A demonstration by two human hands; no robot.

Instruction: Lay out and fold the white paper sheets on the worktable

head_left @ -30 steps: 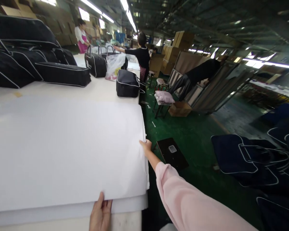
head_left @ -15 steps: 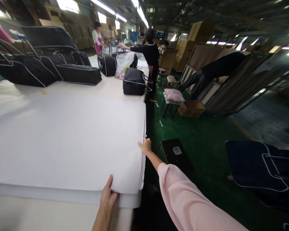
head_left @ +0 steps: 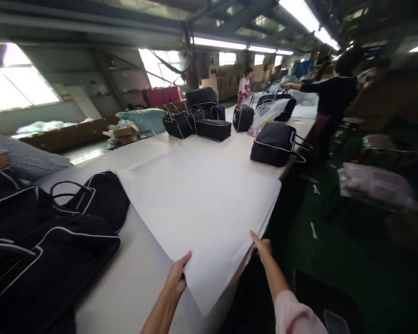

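Your fingers are clamped on the white sheet: the left hand pinches its near edge with the thumb on top, and the right hand grips its right edge where it overhangs the table side, the fingers curled under and out of sight. The sheet lies flat, spread across the middle of the long white table, its near corner jutting off the table's right side between your hands.

The table is the biggest thing here, running from your near side away to the far end of the hall. Next in bulk is the heap of black bags with white piping at the near left, piled on the table and touching the sheet's left corner. Farther along, just beyond the sheet's far right corner, sits a single black bag at the table's right edge. Beyond it a cluster of more black bags stands mid-table, with a clear plastic bag just to their right.

A person in a black top stands at the right side of the table, one arm stretched over it. Far off, a person in a white and pink top stands near the end. On the right, a pale bundle rests near the green floor.
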